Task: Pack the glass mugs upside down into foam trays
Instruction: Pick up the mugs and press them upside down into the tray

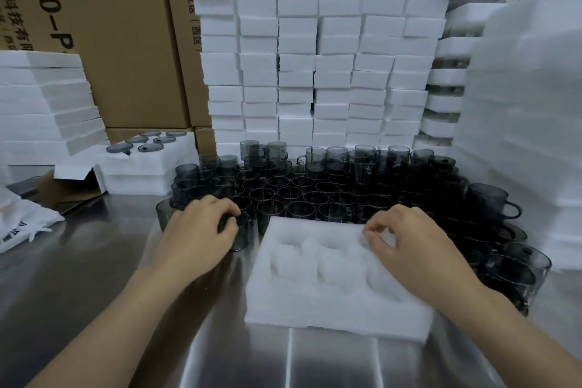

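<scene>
Foam tray [315, 309] w/ round pockets, L hand [198, 230] grips smoky glass mug [241, 238], R hand [419, 249] unclear.

The foam tray [340, 309] lies on the table [94, 261], mugs [302, 192] massed behind it, foam stacks [315, 57] behind those, perhaps touching.

Your left hand [201, 230] curls over the top of 1 smoky glass mug [242, 239], which stands just left of the white foam tray [330, 302] on the steel table [94, 268]. The tray's pockets hold nothing. Your right hand [415, 242] rests on the tray's far right corner with its fingers curled; you cannot tell whether it pinches the foam. Upright mugs [302, 195] crowd behind and to the right of the tray. Behind them rise stacked foam blocks [315, 57] and cardboard cartons [126, 25].
</scene>
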### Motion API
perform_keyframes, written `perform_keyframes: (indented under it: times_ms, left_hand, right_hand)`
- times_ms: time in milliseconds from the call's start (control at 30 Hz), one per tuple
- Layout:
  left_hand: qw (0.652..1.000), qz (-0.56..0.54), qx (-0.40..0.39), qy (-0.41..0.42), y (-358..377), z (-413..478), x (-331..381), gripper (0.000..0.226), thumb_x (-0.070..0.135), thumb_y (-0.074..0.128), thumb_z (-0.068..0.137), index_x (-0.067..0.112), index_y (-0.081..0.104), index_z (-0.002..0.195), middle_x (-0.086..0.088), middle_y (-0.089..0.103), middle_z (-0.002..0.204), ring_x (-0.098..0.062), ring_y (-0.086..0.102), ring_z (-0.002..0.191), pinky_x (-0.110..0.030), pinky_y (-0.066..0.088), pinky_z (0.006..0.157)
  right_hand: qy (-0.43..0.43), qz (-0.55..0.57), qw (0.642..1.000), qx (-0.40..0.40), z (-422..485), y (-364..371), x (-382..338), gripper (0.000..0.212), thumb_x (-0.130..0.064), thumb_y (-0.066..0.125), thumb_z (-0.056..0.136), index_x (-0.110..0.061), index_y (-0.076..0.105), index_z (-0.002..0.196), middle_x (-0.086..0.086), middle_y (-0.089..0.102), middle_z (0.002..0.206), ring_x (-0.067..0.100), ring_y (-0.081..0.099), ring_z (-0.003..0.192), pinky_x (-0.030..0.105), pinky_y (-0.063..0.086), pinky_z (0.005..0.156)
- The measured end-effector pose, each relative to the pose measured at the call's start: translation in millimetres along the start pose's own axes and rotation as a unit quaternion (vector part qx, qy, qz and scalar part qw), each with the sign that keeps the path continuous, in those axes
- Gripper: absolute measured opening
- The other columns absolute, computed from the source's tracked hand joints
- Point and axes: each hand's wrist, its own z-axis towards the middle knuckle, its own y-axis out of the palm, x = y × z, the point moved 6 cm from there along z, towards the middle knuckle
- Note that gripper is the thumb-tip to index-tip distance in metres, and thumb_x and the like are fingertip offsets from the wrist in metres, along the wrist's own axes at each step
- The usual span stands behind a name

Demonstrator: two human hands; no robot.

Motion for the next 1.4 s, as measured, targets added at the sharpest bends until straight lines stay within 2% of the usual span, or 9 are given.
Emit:
perform_keyframes:
  times_ms: [167, 267, 367, 500, 633, 800, 933, 1200, 1400]
  left_hand:
    - [1.000, -0.009, 0.013, -0.003, 0, 0, 0, 0.023, 0.038, 0.055, 0.106, 0.040, 0.068, 0.125, 0.020, 0.058, 0.114, -0.010, 0.060, 0.107, -0.044, 0.051, 0.100]
    - [0.998, -0.044, 0.036, 0.009, -3, -1, 5, 0.018, 0.043, 0.055, 0.106, 0.041, 0.070, 0.117, 0.024, 0.059, 0.113, -0.007, 0.060, 0.110, -0.044, 0.051, 0.100]
    - [0.989, -0.135, 0.031, 0.053, -8, -3, 19, 0.023, 0.057, 0.052, 0.102, 0.045, 0.070, 0.110, 0.030, 0.062, 0.111, 0.005, 0.057, 0.111, -0.032, 0.049, 0.095]
    - [0.986, -0.032, 0.028, 0.159, -11, -9, 43, 0.037, 0.065, 0.040, 0.098, 0.044, 0.071, 0.104, 0.032, 0.061, 0.106, 0.005, 0.051, 0.107, -0.030, 0.040, 0.090]
    - [0.986, -0.053, 0.051, 0.150, -12, -10, 45, 0.036, 0.059, 0.040, 0.098, 0.041, 0.071, 0.096, 0.031, 0.061, 0.099, 0.002, 0.052, 0.101, -0.028, 0.037, 0.086]
    - [0.978, -0.022, 0.101, 0.183, -17, -14, 49, 0.033, 0.048, 0.046, 0.100, 0.033, 0.072, 0.087, 0.024, 0.064, 0.093, -0.002, 0.056, 0.093, -0.029, 0.035, 0.083]
    - [0.971, -0.021, 0.133, 0.196, -19, -13, 48, 0.030, 0.040, 0.050, 0.100, 0.028, 0.074, 0.086, 0.020, 0.067, 0.092, -0.007, 0.059, 0.091, -0.028, 0.037, 0.080]
    - [0.971, -0.032, 0.131, 0.197, -17, -14, 49, 0.023, 0.032, 0.058, 0.099, 0.024, 0.077, 0.088, 0.018, 0.068, 0.092, -0.011, 0.061, 0.090, -0.029, 0.039, 0.077]
    - [0.974, -0.031, 0.122, 0.188, -17, -14, 50, 0.011, 0.021, 0.073, 0.098, 0.023, 0.078, 0.089, 0.017, 0.070, 0.093, -0.012, 0.062, 0.092, -0.033, 0.047, 0.076]
  right_hand:
    - [0.012, 0.139, 0.990, 0.028, 3, 0, 0, 0.021, -0.028, 0.067, 0.100, -0.042, 0.071, 0.085, -0.019, 0.062, 0.102, -0.004, 0.058, 0.096, 0.017, 0.043, 0.082]
    - [0.020, 0.178, 0.984, 0.025, 2, 0, -3, 0.020, -0.027, 0.066, 0.102, -0.042, 0.074, 0.090, -0.016, 0.066, 0.105, 0.000, 0.063, 0.097, 0.024, 0.051, 0.089]
    - [0.024, 0.174, 0.984, 0.018, 2, 0, -2, 0.019, -0.027, 0.065, 0.103, -0.041, 0.074, 0.094, -0.016, 0.066, 0.104, 0.002, 0.064, 0.096, 0.027, 0.053, 0.089]
    - [0.055, 0.187, 0.981, 0.012, 11, -5, -3, 0.016, -0.028, 0.068, 0.099, -0.040, 0.076, 0.090, -0.022, 0.073, 0.091, -0.003, 0.067, 0.088, 0.011, 0.049, 0.074]
    - [0.081, 0.136, 0.986, 0.049, 63, -21, -5, 0.007, -0.033, 0.068, 0.095, -0.038, 0.073, 0.095, -0.019, 0.074, 0.081, 0.003, 0.070, 0.081, 0.031, 0.059, 0.076]
    - [0.128, 0.020, 0.991, 0.024, 127, -18, 16, 0.050, -0.031, 0.062, 0.098, -0.028, 0.054, 0.147, 0.004, 0.066, 0.129, 0.033, 0.064, 0.113, 0.046, 0.057, 0.094]
    - [0.145, -0.012, 0.988, -0.043, 145, -3, 32, 0.064, -0.035, 0.061, 0.102, -0.031, 0.040, 0.162, 0.010, 0.056, 0.152, 0.035, 0.062, 0.123, 0.046, 0.056, 0.099]
    - [0.109, -0.064, 0.991, -0.045, 152, 11, 38, 0.036, -0.035, 0.069, 0.101, -0.024, 0.055, 0.133, 0.009, 0.065, 0.127, 0.033, 0.063, 0.112, 0.046, 0.056, 0.095]
    - [0.074, -0.007, 0.997, 0.005, 147, 1, 27, 0.012, -0.016, 0.071, 0.095, -0.020, 0.064, 0.104, 0.006, 0.069, 0.103, 0.030, 0.066, 0.101, 0.046, 0.058, 0.092]
